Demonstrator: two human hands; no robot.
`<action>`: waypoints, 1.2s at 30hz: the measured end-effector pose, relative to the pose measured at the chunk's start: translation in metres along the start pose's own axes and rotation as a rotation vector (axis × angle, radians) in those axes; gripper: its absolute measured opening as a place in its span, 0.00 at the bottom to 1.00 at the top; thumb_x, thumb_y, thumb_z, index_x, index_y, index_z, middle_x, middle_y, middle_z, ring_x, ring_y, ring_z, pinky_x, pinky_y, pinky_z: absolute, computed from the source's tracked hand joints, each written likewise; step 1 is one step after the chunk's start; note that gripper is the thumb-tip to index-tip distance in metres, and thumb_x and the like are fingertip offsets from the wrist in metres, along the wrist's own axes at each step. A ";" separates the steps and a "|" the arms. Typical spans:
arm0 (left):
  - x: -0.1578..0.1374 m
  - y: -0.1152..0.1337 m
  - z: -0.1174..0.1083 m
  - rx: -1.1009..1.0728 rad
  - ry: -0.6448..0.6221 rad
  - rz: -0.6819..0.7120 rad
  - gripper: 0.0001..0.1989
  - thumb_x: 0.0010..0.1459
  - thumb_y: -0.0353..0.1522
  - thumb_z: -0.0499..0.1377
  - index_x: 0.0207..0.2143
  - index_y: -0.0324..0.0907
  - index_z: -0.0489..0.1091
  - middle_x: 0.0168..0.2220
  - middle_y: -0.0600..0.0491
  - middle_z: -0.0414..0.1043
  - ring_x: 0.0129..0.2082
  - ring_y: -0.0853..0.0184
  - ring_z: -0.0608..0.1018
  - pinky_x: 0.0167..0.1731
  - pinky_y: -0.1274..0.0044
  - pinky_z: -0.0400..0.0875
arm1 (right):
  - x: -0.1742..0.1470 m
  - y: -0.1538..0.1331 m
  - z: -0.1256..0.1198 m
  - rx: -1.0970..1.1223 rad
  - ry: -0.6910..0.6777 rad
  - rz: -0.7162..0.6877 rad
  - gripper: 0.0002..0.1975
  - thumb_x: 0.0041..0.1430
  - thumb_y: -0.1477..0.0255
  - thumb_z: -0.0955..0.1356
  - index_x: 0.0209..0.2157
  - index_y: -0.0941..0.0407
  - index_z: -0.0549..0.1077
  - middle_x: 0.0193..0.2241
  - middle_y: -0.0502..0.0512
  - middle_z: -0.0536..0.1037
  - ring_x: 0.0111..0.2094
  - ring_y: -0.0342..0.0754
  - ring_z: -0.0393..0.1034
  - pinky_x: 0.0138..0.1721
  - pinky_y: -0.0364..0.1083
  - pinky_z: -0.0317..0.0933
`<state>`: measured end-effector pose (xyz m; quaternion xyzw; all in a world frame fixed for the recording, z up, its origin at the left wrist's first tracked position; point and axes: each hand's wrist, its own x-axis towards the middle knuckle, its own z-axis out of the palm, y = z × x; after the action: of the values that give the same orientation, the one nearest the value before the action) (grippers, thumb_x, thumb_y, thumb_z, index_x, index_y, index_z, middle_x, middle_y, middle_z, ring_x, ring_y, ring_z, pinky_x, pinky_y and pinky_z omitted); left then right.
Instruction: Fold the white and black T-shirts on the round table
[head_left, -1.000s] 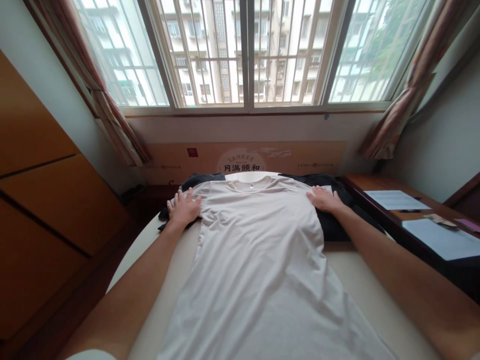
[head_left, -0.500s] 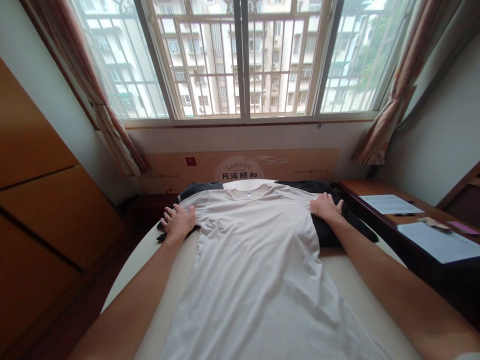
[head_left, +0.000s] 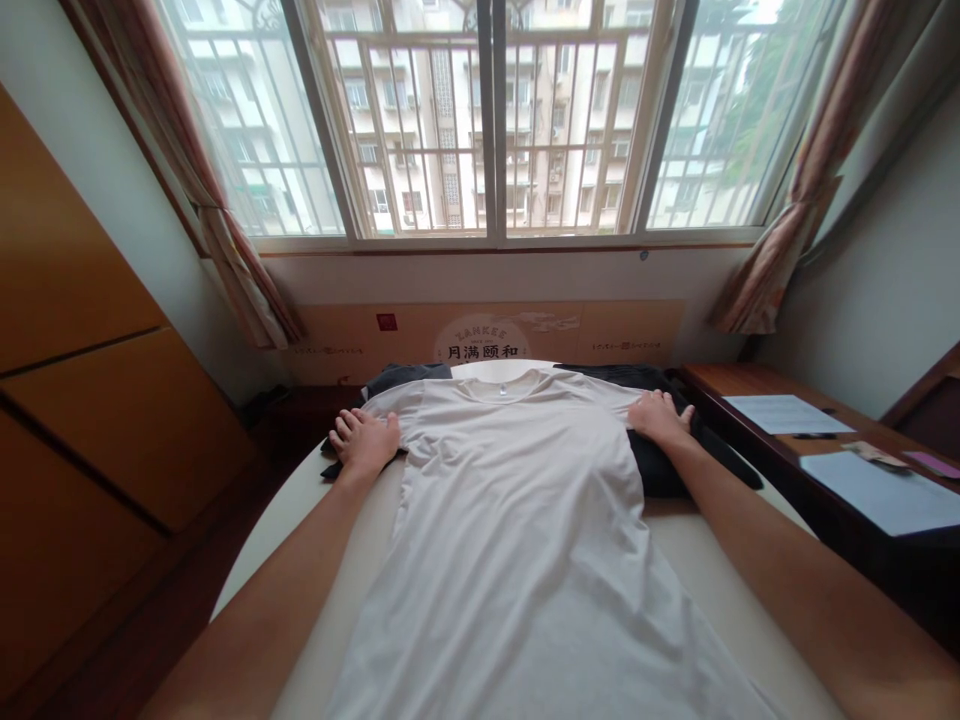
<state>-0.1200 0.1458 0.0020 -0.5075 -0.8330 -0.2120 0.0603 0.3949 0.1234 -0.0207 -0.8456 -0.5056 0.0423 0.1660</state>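
A white short-sleeved T-shirt [head_left: 517, 520] lies spread out with its collar at the far end, and creases run down its body. On the left sleeve rests my left hand [head_left: 364, 438], its fingers apart and laid flat. My right hand [head_left: 661, 416] lies over the other sleeve with the fingers stretched out and the thumb spread to the side. Dark folded clothes lie beneath the sleeves: a black garment [head_left: 664, 468] on the right and a dark grey one [head_left: 405, 374] on the left.
All this lies on a white round-edged table [head_left: 259, 545]. To the right stands a brown desk [head_left: 705, 378] with papers [head_left: 787, 413] on it. A printed cardboard panel [head_left: 330, 330] leans below the barred window [head_left: 491, 130]. Wooden cabinets [head_left: 97, 430] stand at left.
The whole view has shifted slightly, so things sit a little further right. Both hands stay on the sleeves, and the T-shirt lies as before.
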 end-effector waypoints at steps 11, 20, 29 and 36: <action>0.000 0.000 0.001 -0.015 -0.002 -0.012 0.44 0.67 0.46 0.45 0.72 0.16 0.53 0.74 0.25 0.52 0.74 0.42 0.57 0.71 0.55 0.50 | -0.007 0.003 -0.014 -0.080 0.223 0.030 0.18 0.71 0.69 0.61 0.52 0.60 0.78 0.55 0.75 0.75 0.59 0.69 0.69 0.56 0.64 0.63; 0.002 -0.003 0.003 0.001 0.012 0.012 0.43 0.67 0.46 0.46 0.71 0.17 0.55 0.73 0.25 0.55 0.72 0.41 0.60 0.69 0.55 0.54 | 0.006 0.018 -0.013 0.194 0.285 0.128 0.14 0.68 0.75 0.63 0.50 0.58 0.77 0.47 0.71 0.78 0.48 0.63 0.75 0.49 0.56 0.65; 0.003 -0.004 0.006 0.000 0.016 0.009 0.43 0.67 0.47 0.45 0.71 0.19 0.57 0.72 0.25 0.56 0.72 0.41 0.60 0.69 0.56 0.55 | 0.013 0.030 -0.015 0.254 0.443 0.053 0.19 0.59 0.81 0.64 0.49 0.59 0.78 0.39 0.65 0.77 0.45 0.60 0.73 0.47 0.51 0.64; 0.000 -0.002 0.002 0.005 0.001 -0.001 0.43 0.67 0.47 0.46 0.71 0.19 0.55 0.73 0.25 0.55 0.72 0.41 0.60 0.70 0.56 0.54 | 0.023 0.033 -0.030 0.170 0.241 0.079 0.17 0.54 0.81 0.68 0.45 0.58 0.81 0.42 0.67 0.80 0.45 0.61 0.75 0.46 0.51 0.65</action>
<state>-0.1219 0.1456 -0.0005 -0.5066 -0.8339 -0.2102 0.0620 0.4414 0.1217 -0.0009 -0.8465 -0.4431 -0.0105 0.2950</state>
